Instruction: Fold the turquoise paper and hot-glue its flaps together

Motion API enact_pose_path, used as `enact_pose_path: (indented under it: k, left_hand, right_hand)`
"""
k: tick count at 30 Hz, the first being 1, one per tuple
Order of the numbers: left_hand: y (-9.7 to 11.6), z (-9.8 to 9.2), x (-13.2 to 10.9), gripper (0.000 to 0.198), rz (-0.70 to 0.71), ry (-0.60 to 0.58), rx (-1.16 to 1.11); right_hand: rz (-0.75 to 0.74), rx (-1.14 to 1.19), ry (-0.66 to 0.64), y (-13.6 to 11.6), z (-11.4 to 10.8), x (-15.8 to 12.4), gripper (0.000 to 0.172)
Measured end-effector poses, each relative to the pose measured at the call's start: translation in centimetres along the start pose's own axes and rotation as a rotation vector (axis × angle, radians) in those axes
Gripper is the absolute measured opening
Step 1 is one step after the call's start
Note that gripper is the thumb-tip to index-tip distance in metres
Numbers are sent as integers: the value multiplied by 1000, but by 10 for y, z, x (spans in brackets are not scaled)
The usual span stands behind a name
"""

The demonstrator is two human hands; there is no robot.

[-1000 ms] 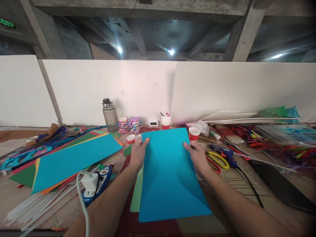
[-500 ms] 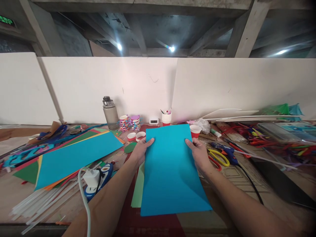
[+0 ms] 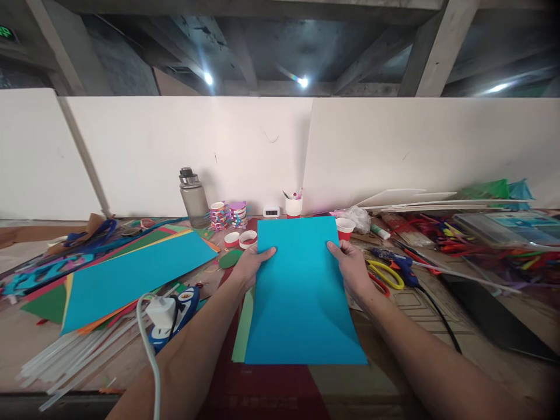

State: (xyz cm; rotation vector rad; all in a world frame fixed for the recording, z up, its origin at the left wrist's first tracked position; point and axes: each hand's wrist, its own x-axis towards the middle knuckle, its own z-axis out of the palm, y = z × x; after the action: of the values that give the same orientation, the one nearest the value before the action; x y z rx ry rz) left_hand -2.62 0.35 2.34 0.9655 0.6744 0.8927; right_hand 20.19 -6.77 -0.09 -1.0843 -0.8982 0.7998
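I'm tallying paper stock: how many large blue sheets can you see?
2: one blue sheet held between the left hand and right hand, and a second sheet atop the fanned coloured papers at left. More may be hidden underneath.

A blue sheet (image 3: 301, 291), perhaps slightly bowed, overlaps pale green paper (image 3: 241, 341).

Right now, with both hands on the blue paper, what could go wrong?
Blue paper: the left hand and right hand pinch opposite edges, so pushing inward could buckle or crease it.
Red-and-white paper cup: looks close behind the right hand; a knuckle might tip it.
White cable: passes by the left forearm in this view; sweeping that arm could snag it.
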Motion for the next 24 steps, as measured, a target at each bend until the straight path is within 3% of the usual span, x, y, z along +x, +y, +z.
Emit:
enact_pose_path:
  k: [9, 13, 17, 24]
  left_hand:
    - [-6, -2, 4, 64, 60, 63, 74]
    - [-8, -5, 4, 62, 22, 95, 106]
    - [-9, -11, 7, 54, -61, 162, 143]
    - [-6, -11, 5, 55, -113, 80, 87]
  right_hand:
    - [-5, -70, 2, 2, -1, 2, 41]
    - [-27, -162, 6, 7, -3, 5, 40]
    - [46, -207, -74, 10, -4, 7, 39]
    - [115, -116, -149, 5, -4, 7, 38]
